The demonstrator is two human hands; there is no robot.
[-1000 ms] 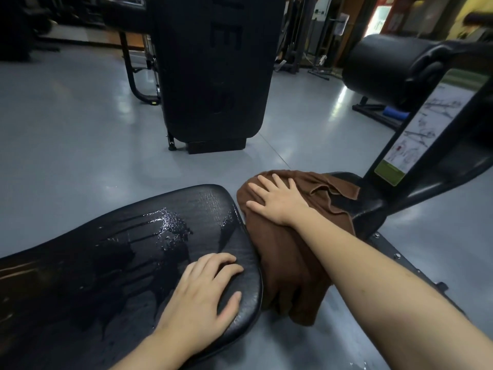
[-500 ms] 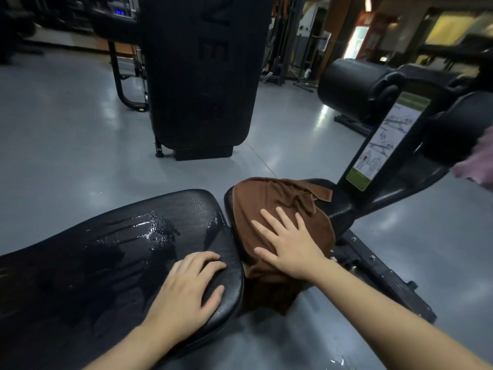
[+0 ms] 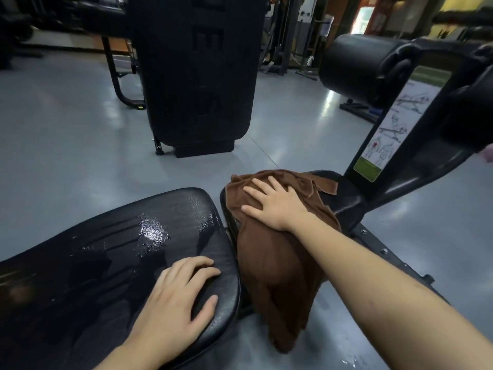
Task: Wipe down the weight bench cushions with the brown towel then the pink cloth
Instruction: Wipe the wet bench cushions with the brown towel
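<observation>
The brown towel (image 3: 277,265) lies over the small black seat cushion (image 3: 346,193) and hangs down its near side toward the floor. My right hand (image 3: 274,204) presses flat on the towel's top with fingers spread. The long back cushion (image 3: 112,252) stretches to the left, wet and shiny in its middle. My left hand (image 3: 176,297) rests palm down on that cushion's near right end, fingers relaxed. A sliver of the pink cloth (image 3: 488,157) shows at the right edge.
The bench's black frame post with an exercise diagram label (image 3: 394,129) rises at the right, topped by a black roller pad (image 3: 354,68). A tall black machine (image 3: 197,73) stands on the grey floor ahead. More gym equipment fills the background.
My right hand slid the towel toward me and then back away over the seat cushion. The left hand stayed on the back cushion. The view shifted slightly.
</observation>
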